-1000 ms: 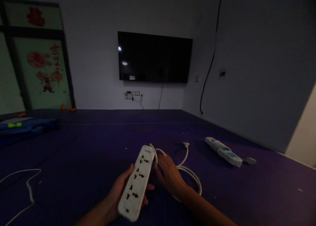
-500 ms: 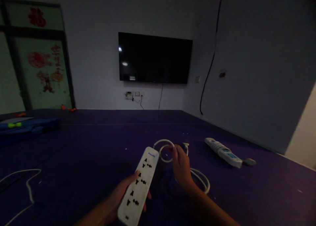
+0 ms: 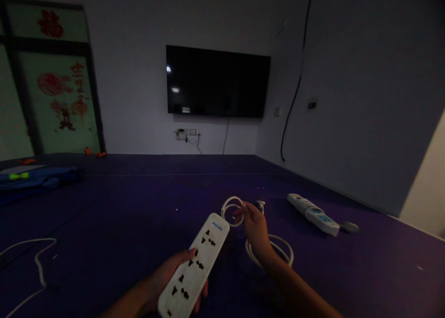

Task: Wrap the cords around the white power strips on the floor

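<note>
1. Left hand (image 3: 165,276): closed round strip (image 3: 194,264), thumb on its face.
2. Strip: held tilted, centre foreground; probably light, rigid, smooth; best gripped along both long edges.
3. Cord (image 3: 232,198): likely flexible, springy.
4. Right hand (image 3: 255,225): pinching cord near strip.

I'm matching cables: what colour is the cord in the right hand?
The cord looks off-white in this dim light; best seen in the head view.

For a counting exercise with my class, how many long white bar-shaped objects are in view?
2. One is the power strip in the left hand; the other is the coil-wrapped bar on the purple surface at right. More could be hidden in the dark.
</note>
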A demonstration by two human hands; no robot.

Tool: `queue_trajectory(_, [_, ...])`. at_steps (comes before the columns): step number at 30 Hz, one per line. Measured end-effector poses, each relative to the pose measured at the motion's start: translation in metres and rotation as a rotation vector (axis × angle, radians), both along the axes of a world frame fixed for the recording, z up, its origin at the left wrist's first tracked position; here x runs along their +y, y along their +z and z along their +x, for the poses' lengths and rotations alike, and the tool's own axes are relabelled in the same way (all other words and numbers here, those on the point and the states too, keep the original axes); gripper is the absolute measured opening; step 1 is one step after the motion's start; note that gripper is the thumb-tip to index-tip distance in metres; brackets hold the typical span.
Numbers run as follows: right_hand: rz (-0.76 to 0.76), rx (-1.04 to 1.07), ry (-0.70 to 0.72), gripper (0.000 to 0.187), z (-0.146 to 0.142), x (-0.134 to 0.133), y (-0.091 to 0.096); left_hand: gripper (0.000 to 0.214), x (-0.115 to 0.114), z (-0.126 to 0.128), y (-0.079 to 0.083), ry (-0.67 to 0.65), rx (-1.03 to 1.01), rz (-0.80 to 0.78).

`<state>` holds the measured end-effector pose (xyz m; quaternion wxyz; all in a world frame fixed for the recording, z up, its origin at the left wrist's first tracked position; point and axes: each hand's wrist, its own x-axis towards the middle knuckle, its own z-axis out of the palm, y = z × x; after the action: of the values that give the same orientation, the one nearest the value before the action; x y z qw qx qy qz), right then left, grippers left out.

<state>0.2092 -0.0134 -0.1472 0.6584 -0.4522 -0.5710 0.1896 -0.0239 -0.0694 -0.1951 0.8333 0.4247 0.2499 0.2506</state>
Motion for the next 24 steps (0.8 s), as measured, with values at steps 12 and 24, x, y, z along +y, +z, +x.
queue_trajectory(12, [-0.011,-0.036,0.023,0.042,-0.002,0.0,-0.002,0.055,-0.013,-0.009,0.017,-0.108,0.058,-0.006])
queue_trajectory(24, [0.015,-0.054,-0.004,0.04,-0.004,-0.001,-0.004,0.061,-0.006,-0.009,0.007,-0.073,0.1,0.038])
